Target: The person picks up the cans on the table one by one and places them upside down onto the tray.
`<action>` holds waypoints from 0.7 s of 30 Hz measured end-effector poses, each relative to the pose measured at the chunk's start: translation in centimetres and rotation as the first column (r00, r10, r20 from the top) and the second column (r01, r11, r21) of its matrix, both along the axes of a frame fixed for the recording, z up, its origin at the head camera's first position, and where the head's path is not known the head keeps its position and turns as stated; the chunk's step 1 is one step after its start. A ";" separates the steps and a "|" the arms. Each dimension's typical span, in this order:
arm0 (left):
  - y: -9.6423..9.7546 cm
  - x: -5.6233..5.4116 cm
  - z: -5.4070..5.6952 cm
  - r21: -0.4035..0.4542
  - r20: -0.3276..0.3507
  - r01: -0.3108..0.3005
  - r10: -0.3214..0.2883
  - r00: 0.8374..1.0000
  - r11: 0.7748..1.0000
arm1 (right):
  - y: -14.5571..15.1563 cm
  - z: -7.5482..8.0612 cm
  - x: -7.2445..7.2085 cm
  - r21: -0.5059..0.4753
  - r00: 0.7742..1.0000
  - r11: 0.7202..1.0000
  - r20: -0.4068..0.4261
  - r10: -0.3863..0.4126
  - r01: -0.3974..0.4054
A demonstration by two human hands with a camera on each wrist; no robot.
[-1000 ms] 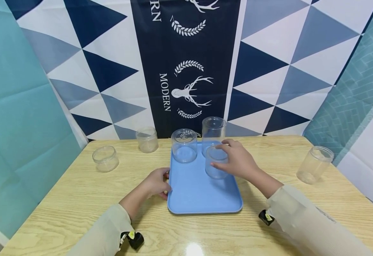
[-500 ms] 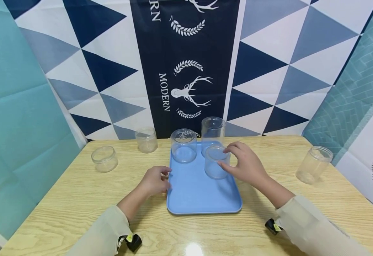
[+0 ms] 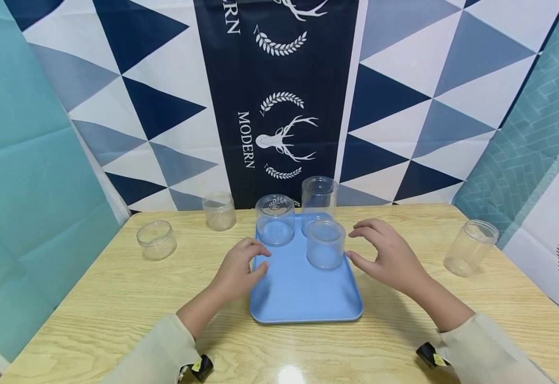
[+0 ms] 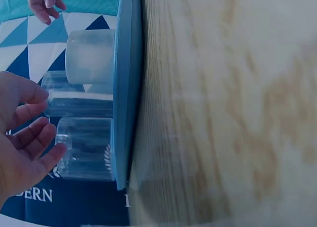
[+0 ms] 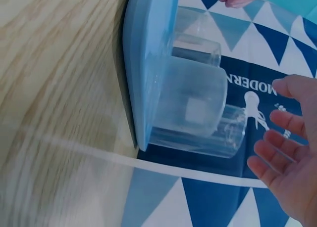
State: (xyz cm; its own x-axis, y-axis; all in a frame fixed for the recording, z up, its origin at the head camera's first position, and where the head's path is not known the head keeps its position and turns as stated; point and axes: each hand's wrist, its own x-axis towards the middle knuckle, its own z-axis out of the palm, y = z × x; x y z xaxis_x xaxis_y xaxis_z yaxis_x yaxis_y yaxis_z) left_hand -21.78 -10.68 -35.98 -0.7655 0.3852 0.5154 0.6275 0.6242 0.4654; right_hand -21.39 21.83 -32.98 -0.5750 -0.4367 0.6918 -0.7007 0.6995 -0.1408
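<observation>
On the blue tray (image 3: 303, 298) stand 3 clear plastic jars. A short jar (image 3: 325, 250) is at the tray's right side, a wider jar (image 3: 275, 224) at the back left, and a tall jar (image 3: 319, 197) at the back right. My left hand (image 3: 238, 272) hovers over the tray's left edge, fingers loosely bent and holding nothing. To the right of the short jar, my right hand (image 3: 391, 261) is spread in a loose curve, apart from it and gripping nothing. In the right wrist view the short jar (image 5: 190, 96) stands upright on the tray.
Two low clear jars, one nearer (image 3: 157, 241) and one farther back (image 3: 219, 212), stand on the wooden table (image 3: 116, 298) to the left. A taller clear jar (image 3: 471, 248) stands at the far right. A patterned cloth (image 3: 279, 80) hangs behind the table.
My right hand has let go of the short jar and drawn away to the right. My left hand has left the tray's edge and risen slightly to the right over it.
</observation>
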 end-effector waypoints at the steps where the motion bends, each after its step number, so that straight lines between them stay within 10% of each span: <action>1: 0.1 0.1 0.1 -0.008 -0.026 0.019 -0.019 0.999 1.000 | 0.2 0.1 0.2 0.006 1.000 1.000 -0.002 0.014 -0.014; 8: 0.2 0.2 0.3 -0.155 -0.147 0.149 -0.172 0.974 0.977 | 2.1 0.7 1.4 0.064 0.998 0.996 -0.001 0.061 -0.061; 21: 2.0 2.2 1.2 -0.343 -0.032 0.274 -0.302 0.953 0.899 | 5.9 2.0 2.2 0.090 0.999 0.995 -0.003 0.040 -0.040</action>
